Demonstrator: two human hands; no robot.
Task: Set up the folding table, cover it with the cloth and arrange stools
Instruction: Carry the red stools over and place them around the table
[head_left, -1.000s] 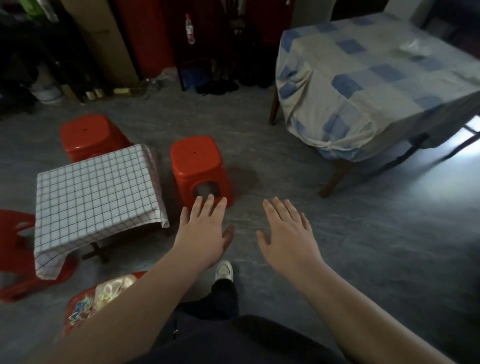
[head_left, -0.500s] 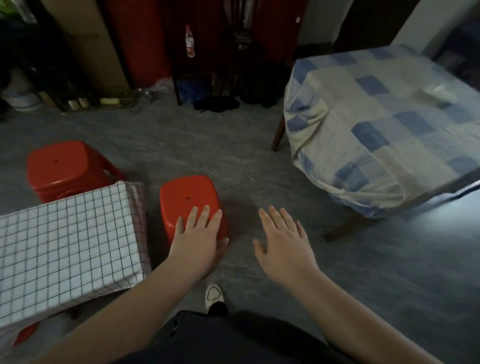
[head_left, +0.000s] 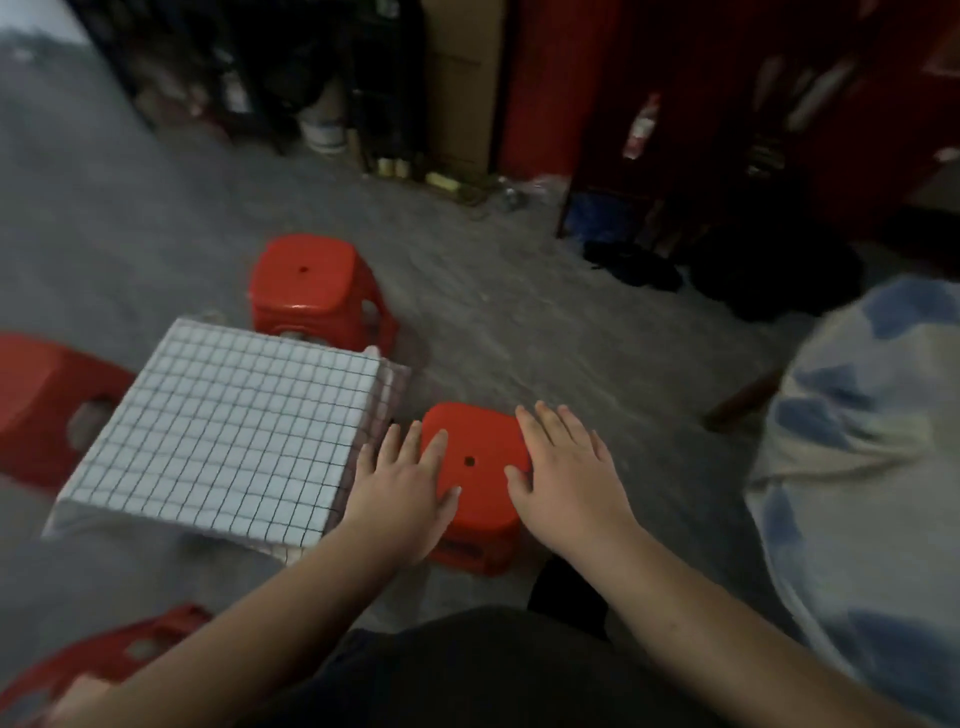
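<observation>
The near stool (head_left: 475, 470) is red moulded plastic, smooth with a dull sheen, and so is the far stool (head_left: 306, 278); the stool at the left edge (head_left: 39, 395) looks the same plastic. The low tabletop wears a white cloth (head_left: 228, 436) printed with a thin dark grid, lying flat and matt. The larger table's cloth (head_left: 857, 467) is soft, creased fabric in cream and blue checks. The grey floor (head_left: 545, 332) looks matt, with a mottled, stone-like pattern.
</observation>
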